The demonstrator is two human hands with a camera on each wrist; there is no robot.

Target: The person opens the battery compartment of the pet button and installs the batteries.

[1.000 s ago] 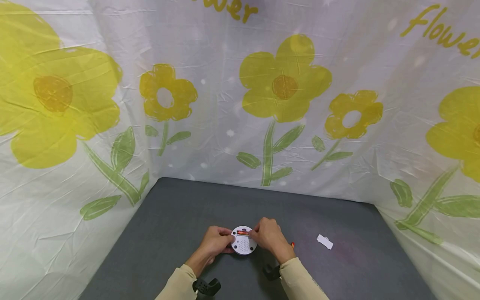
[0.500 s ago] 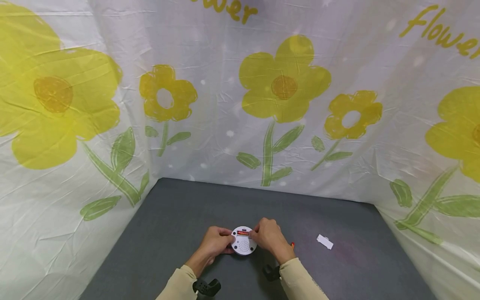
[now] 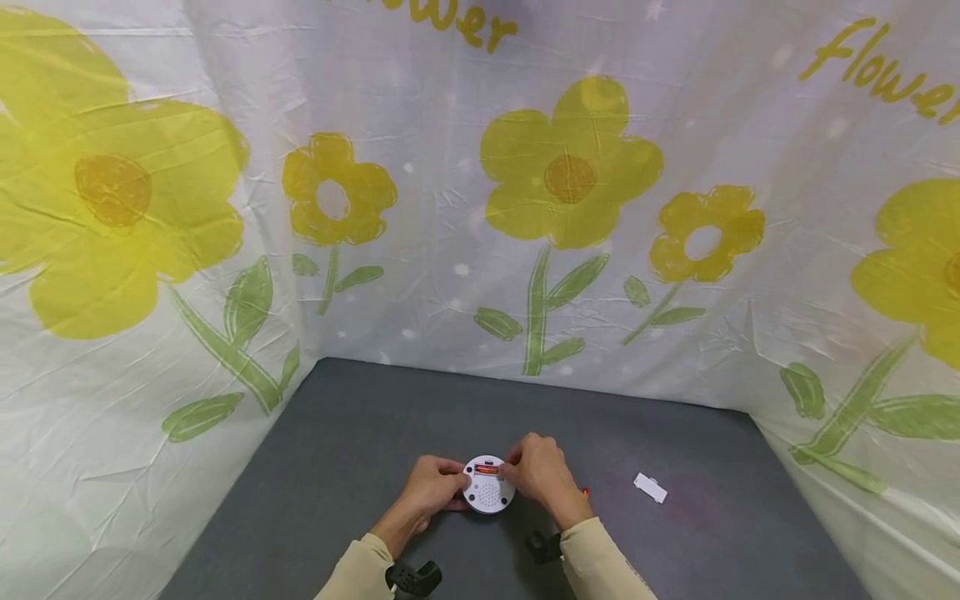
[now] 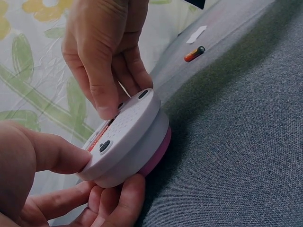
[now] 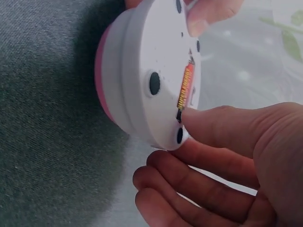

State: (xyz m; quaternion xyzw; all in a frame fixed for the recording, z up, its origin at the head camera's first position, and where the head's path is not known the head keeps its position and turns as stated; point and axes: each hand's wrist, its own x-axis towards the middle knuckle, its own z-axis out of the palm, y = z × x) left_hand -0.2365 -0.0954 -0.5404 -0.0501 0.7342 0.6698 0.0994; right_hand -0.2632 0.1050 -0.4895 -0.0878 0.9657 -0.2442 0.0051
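A round white device (image 3: 489, 498) with speaker holes, dark round feet and a pink underside is tilted between both hands. My left hand (image 3: 433, 483) grips its left edge, thumb on the flat face and fingers underneath. In the uncovered slot lies a red battery (image 5: 186, 87), its yellow lettering readable in the right wrist view. My right hand (image 3: 538, 469) holds the opposite edge. Its thumb (image 5: 215, 125) presses at the battery's end, while the other fingers curl below the rim.
A second red battery (image 4: 194, 54) with a dark end lies loose on the grey table (image 3: 375, 408), partly hidden by the right forearm in the head view. Farther right is a small white battery cover (image 3: 650, 488). A flower-printed curtain (image 3: 435, 275) encloses the table's back and sides.
Both hands keep nearly the same hold on the device, and the battery stays in its slot. The whole head view has shifted slightly.
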